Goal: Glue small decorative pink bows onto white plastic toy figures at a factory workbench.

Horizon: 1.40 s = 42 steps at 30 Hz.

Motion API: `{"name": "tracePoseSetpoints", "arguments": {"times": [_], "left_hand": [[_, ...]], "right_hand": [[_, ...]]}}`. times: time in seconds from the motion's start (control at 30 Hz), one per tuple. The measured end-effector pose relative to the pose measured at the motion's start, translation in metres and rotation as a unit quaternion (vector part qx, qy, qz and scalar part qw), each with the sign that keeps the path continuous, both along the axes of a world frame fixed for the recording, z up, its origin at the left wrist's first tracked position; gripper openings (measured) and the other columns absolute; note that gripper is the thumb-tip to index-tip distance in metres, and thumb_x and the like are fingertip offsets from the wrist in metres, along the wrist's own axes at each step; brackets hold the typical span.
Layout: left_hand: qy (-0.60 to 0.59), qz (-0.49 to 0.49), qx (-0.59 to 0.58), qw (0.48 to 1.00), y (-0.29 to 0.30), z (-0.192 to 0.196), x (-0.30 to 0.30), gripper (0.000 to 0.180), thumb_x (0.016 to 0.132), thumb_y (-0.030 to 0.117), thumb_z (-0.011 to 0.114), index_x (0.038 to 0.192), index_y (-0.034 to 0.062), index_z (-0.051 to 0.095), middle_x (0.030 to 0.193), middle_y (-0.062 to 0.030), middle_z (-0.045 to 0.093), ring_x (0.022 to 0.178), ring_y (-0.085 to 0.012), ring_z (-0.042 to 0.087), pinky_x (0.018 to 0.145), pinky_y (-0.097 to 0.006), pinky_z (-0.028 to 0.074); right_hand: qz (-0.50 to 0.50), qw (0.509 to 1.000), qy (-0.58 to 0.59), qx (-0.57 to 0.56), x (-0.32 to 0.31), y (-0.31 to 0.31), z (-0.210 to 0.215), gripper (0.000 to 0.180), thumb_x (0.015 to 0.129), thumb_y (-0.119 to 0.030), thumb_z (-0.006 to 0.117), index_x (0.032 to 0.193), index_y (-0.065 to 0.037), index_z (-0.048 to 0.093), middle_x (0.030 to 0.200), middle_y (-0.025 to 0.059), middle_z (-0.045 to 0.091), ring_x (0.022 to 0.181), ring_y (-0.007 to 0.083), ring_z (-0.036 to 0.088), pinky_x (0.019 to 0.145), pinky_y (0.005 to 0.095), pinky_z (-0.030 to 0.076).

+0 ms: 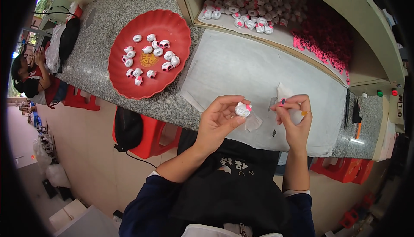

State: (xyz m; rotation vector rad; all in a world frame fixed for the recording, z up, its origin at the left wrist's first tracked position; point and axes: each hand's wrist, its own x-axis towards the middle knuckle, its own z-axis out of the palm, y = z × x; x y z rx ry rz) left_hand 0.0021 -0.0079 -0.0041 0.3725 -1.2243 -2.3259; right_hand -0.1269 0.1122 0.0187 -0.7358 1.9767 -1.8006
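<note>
- Step in hand, as it looks: assembly or trimming of a small toy part, mid-way. The left hand (217, 120) pinches a white cat-head piece (243, 109) with a pink bow between thumb and fingers, held just above the worktop (241, 64).
- The right hand (295, 116) is closed narrow around a small tool or part with a pink-dark tip (282, 102); what it is exactly, cannot tell. Tip points at 9 o'clock toward the piece, near but apart.
- Next move likely calls for lining the tip up with the piece, fine pinch kept steady; small target, slip is the risk.
- White paper scraps (253, 122) lie under the hands on a grey-white mat.
- Red plate (129, 86) at 10 o'clock holds over a dozen like white pieces (148, 49).
- Wooden tray (189, 4) at 12 o'clock has a heap of white pieces (246, 8), and pink bows (319, 42) at 1 o'clock.
- Nothing blocks the path between hands.
- Another person (30, 77) sits far off at 9 o'clock.
</note>
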Motion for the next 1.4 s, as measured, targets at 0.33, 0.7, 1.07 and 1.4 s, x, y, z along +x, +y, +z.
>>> {"name": "tracePoseSetpoints", "arguments": {"times": [0.33, 0.7, 1.07, 1.4], "left_hand": [[-0.049, -0.004, -0.242, 0.969, 0.012, -0.005, -0.002, 0.031, 0.071, -0.007, 0.054, 0.1, -0.0022, 0.046, 0.103, -0.0143, 0.051, 0.097, -0.02, 0.049, 0.083, -0.029, 0.038], [-0.05, 0.044, -0.394, 0.917, 0.01, 0.001, -0.004, 0.026, 0.065, -0.007, 0.057, 0.09, -0.0015, 0.054, 0.096, -0.0161, 0.055, 0.091, -0.0239, 0.053, 0.076, -0.029, 0.042], [-0.013, -0.014, -0.262, 0.965, 0.011, -0.005, 0.001, 0.031, 0.068, -0.007, 0.056, 0.098, -0.0026, 0.05, 0.104, -0.0175, 0.05, 0.099, -0.0217, 0.048, 0.083, -0.03, 0.038], [0.035, -0.079, 0.005, 0.996, 0.012, 0.0, 0.001, 0.022, 0.076, -0.004, 0.049, 0.099, -0.004, 0.047, 0.107, -0.0173, 0.047, 0.1, -0.019, 0.046, 0.085, -0.029, 0.038]], "right_hand": [[0.079, 0.964, -0.232, -0.103, 0.034, 0.013, -0.003, 0.007, 0.071, 0.003, 0.057, 0.074, 0.001, 0.051, 0.069, 0.0096, 0.056, 0.058, 0.0099, 0.053, 0.049, 0.0191, 0.042], [0.089, 0.949, -0.281, -0.113, 0.034, 0.006, -0.01, 0.008, 0.073, 0.0, 0.056, 0.074, 0.001, 0.048, 0.067, 0.0101, 0.056, 0.06, 0.0112, 0.054, 0.048, 0.0196, 0.041], [0.058, 0.961, -0.25, -0.107, 0.04, 0.006, -0.013, 0.009, 0.071, 0.0, 0.058, 0.072, 0.0, 0.049, 0.068, 0.0083, 0.057, 0.056, 0.0078, 0.05, 0.047, 0.0186, 0.04], [0.065, 0.974, -0.182, -0.121, 0.04, 0.004, -0.011, 0.026, 0.065, 0.003, 0.061, 0.086, -0.001, 0.047, 0.078, 0.0098, 0.054, 0.06, 0.0096, 0.05, 0.045, 0.0178, 0.04]]}}
